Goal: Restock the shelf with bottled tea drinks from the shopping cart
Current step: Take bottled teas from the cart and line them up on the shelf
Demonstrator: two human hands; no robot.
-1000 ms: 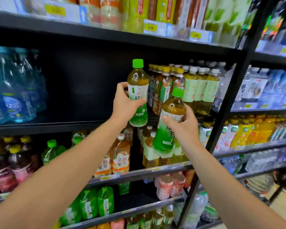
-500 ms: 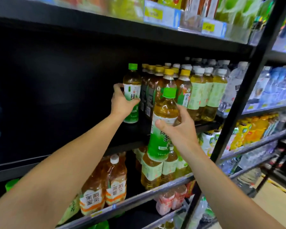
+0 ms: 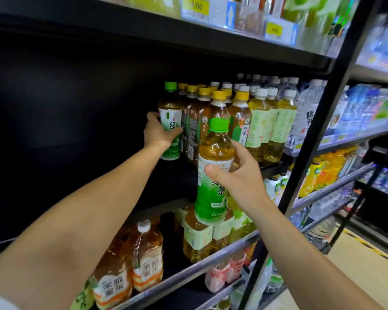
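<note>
On the black middle shelf [image 3: 177, 175], L hand [image 3: 158, 133], arm stretched far, wraps a green-cap tea bottle [image 3: 170, 121] standing beside yellow-cap tea bottles [image 3: 217, 113]. R hand [image 3: 240, 177] grips another green tea bottle [image 3: 212, 173] w/ thumb & fingers, tilted, in front of the shelf. Label reads 绿茶. Price tag [image 3: 196, 6] up top: 1.00.

Black shelf [image 3: 211, 173], yellow-capped tea bottles [image 3: 217, 121], white-capped tea bottles [image 3: 276, 121], water bottles [image 3: 307, 117] at right
</note>
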